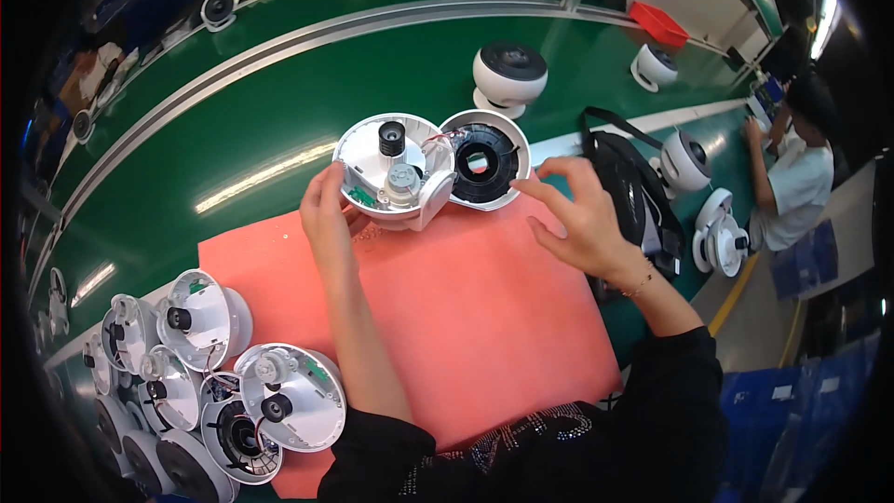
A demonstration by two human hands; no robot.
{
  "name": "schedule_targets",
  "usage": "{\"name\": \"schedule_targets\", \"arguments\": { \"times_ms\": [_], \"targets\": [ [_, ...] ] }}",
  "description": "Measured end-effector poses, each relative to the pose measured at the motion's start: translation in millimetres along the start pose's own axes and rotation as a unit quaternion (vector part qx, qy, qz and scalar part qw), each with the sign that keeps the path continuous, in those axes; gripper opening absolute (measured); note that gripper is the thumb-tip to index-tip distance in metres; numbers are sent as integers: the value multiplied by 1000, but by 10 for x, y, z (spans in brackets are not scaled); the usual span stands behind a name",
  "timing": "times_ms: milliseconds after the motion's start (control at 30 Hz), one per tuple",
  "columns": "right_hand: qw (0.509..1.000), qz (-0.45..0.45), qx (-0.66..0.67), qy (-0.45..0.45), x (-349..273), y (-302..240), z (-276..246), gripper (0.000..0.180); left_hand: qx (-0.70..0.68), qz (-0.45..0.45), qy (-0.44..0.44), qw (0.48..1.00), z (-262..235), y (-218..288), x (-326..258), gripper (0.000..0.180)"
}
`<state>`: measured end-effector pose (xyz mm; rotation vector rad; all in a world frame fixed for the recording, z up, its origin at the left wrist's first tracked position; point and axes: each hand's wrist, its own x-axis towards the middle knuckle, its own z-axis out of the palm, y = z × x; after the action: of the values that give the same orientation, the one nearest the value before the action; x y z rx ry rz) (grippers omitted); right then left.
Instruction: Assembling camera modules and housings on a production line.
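An opened round white fan housing (368,149) is at the far edge of the pink mat. Inside it are a black ribbed knob-like part, a silvery motor (402,182) and a green circuit board. Its other half, a white-rimmed cover with a black ring inside (507,154), lies against its right side, and thin wires run between the halves. My left hand (326,214) grips the left rim of the housing, some fingers hidden beneath. My right hand (591,224) is at the cover's right edge, index fingertip at the rim, thumb and fingers spread apart.
The pink mat (447,317) lies on a green table (279,121). Several opened fan housings (298,401) crowd the lower left. A whole white fan (510,74) stands beyond the work. A black bag (619,186) lies to the right. Another person (792,168) sits farther right.
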<state>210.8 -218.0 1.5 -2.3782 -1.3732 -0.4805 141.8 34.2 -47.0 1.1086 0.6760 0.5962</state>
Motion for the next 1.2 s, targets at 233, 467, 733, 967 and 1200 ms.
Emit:
{"name": "schedule_targets", "arguments": {
  "times_ms": [233, 467, 733, 967, 1200],
  "targets": [
    [996, -61, -63, -12, -346, 275, -18, 42, 4, -16, -53, 998, 86, -20, 1, 35],
    [986, -131, -62, 88, -551, 336, -110, 29, -27, -102, -192, 976, 28, -67, 38, 34],
    [888, -46, 449, -84, -742, -399, -641, 16, -45, 292, -435, 850, -13, -251, -515, 18],
    [757, 6, 583, -295, -675, -452, -591, 43, 328, 125, -700, 622, 429, -84, -720, 44],
    [799, -33, 508, -320, -520, -180, -534, 47, 391, 271, -406, 780, -164, 159, -1310, 43]
  ]
}}
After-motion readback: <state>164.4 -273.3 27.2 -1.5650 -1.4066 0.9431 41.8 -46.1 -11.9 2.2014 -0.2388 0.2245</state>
